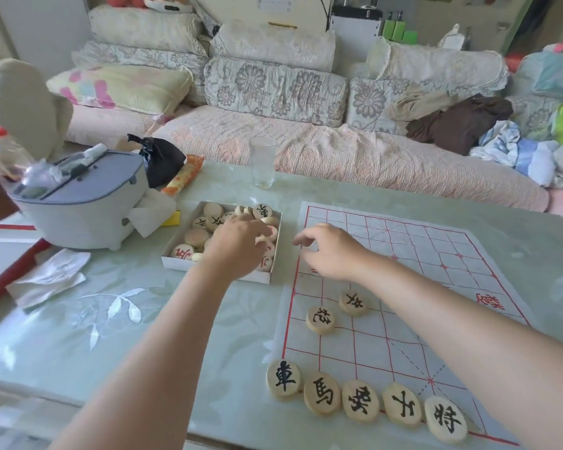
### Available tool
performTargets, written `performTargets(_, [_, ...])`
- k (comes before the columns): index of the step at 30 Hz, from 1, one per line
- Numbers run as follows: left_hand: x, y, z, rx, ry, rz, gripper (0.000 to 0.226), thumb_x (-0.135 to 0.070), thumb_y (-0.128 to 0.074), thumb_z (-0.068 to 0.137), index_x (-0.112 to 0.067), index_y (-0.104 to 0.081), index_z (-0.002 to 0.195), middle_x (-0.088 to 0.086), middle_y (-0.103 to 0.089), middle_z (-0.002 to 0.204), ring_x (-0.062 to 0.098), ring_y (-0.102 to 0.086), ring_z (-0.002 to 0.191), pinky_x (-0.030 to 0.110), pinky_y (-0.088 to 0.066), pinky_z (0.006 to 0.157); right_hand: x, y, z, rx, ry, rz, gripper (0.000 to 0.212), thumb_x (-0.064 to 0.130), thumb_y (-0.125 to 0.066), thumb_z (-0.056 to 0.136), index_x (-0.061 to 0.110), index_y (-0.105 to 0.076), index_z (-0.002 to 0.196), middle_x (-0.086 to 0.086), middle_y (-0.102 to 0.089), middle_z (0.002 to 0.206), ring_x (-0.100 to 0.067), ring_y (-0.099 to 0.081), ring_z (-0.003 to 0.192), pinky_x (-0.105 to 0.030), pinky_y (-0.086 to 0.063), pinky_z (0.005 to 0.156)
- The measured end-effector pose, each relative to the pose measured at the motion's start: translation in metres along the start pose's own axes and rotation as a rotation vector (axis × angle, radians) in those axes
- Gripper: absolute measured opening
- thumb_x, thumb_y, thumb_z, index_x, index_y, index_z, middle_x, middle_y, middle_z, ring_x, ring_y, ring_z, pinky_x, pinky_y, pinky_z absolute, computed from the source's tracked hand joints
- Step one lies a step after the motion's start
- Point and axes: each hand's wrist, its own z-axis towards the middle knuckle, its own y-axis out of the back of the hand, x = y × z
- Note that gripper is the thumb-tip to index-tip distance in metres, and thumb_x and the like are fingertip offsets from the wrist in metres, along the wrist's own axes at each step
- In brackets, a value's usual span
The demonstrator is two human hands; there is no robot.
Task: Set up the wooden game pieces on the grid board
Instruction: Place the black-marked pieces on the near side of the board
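Head view, box: The shallow white cardboard box stands on the pale green glass-topped counter, just beside the left edge of the board. We think it is put there so that the stock is within a short reach.
Loose pieces: The round pale wooden game pieces lie heaped in this box. Some show red or black characters and some show the blank side, so they are not yet sorted.
Board: The white board sheet with red grid lines lies flat on the counter, with one short edge toward us.
Placed pieces: The row of five black-lettered discs runs along the near edge, from the left corner inward. The two single discs stand further in, near each other. The far half carries no piece, so we judge the setting up is in its early part.
Left hand: The left hand reaches into the box, palm down, with the fingers bent among the pieces. The back of the hand hides the tips, so we cannot tell whether they grip a piece.
Right hand: The right hand hovers over the left border of the board, palm down. Its fingers are loosely curled, thumb and forefinger are apart, and nothing is between them. We judge it waits to take the next piece.
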Motion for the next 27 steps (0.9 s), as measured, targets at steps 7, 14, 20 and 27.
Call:
performTargets(7, [0.064,0.023,0.0,-0.09,0.209,-0.015,0.031,-0.018,-0.055,0.085,-0.024,-0.066,0.113,0.002,-0.057,0.115,0.025,-0.05,0.108,0.036,-0.046,0.086,0.041,-0.02,0.073,-0.025,0.052,-0.09,0.033,0.029,-0.055,0.094,0.028,-0.059,0.127,0.001,-0.053,0.124,-0.02,-0.054,0.114,-0.033,-0.044,0.094])
performTargets(14, [0.098,0.02,-0.001,-0.077,0.332,-0.017,0.036,-0.023,-0.051,0.089,-0.027,-0.06,0.124,0.003,-0.057,0.119,0.026,-0.047,0.112,0.034,-0.042,0.09,0.054,-0.028,0.127,-0.01,-0.01,-0.352,0.051,0.022,-0.042,0.096,0.024,-0.036,0.147,-0.009,-0.037,0.147,-0.033,-0.043,0.129,-0.043,-0.043,0.099])
performTargets(20, [0.094,0.014,0.009,-0.118,0.283,0.03,0.038,-0.017,-0.048,0.088,-0.024,-0.06,0.123,0.004,-0.059,0.118,0.027,-0.045,0.111,0.038,-0.043,0.09,0.051,-0.041,0.15,0.071,-0.032,-0.407,0.057,0.006,-0.048,0.091,0.022,-0.044,0.145,-0.008,-0.047,0.144,-0.033,-0.048,0.129,-0.043,-0.045,0.101])
performTargets(27, [0.089,0.011,0.014,-0.157,0.272,-0.041,0.04,-0.014,-0.049,0.089,-0.023,-0.056,0.127,0.005,-0.059,0.118,0.027,-0.046,0.112,0.039,-0.044,0.092,0.057,-0.036,0.15,-0.019,0.015,-0.426,0.037,0.004,-0.054,0.091,0.015,-0.058,0.126,-0.014,-0.042,0.127,-0.035,-0.051,0.113,-0.041,-0.046,0.094])
